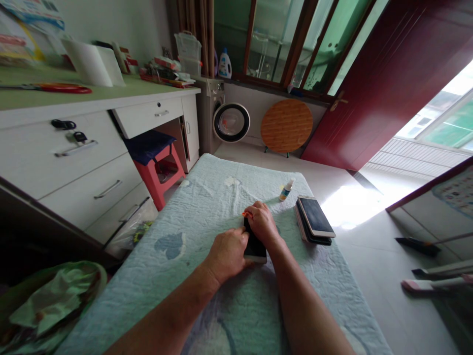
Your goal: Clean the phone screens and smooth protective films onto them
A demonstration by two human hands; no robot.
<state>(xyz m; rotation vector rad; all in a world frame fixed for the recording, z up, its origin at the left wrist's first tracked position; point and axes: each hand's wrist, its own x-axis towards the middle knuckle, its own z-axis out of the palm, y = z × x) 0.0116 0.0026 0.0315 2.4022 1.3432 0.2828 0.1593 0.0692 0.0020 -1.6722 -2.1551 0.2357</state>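
Observation:
A smartphone [255,249] with a dark screen lies in front of me on the cloth-covered surface [207,197]. My left hand [229,249] grips its left edge with the fingers closed. Over the phone's far end, my right hand [261,221] is closed on an orange cloth [247,214], of which only a small corner shows. Beyond my hands and to the right, a small spray bottle [286,190] with a white top stands upright. Nearer the right edge lies a stack of phones, a light-framed smartphone [316,216] uppermost.
On the left stands a white desk [88,148] with drawers, a pink stool [157,167] beside it. A washing machine [212,116] with its door open and a round wooden tabletop [287,125] are at the back. A bin [99,276] is at lower left.

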